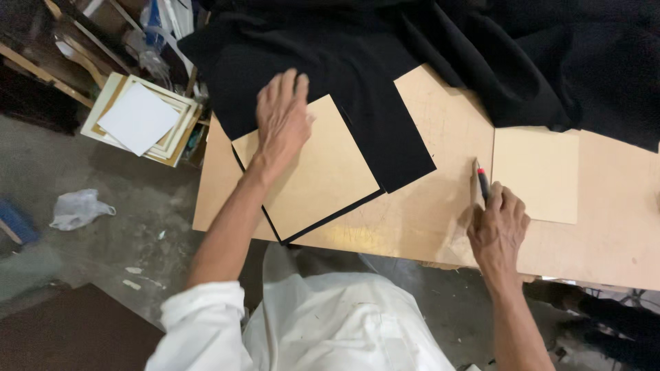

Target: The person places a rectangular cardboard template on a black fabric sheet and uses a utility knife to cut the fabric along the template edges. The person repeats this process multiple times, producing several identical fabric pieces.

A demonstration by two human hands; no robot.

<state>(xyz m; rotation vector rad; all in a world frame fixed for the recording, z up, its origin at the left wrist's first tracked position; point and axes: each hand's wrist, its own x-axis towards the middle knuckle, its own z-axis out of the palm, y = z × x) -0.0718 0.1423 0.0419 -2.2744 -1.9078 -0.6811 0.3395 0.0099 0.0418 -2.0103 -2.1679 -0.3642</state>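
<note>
My wooden worktable (426, 227) carries black fabric (385, 62) heaped across its far side, a cut strip of it trailing toward me. On that strip lies a square tan board (316, 172); my left hand (283, 117) presses flat on its far corner, fingers spread. A smaller board (537, 175) sits right of it. Beside that, my right hand (498, 230) grips a red-tipped cutter (482, 182).
</note>
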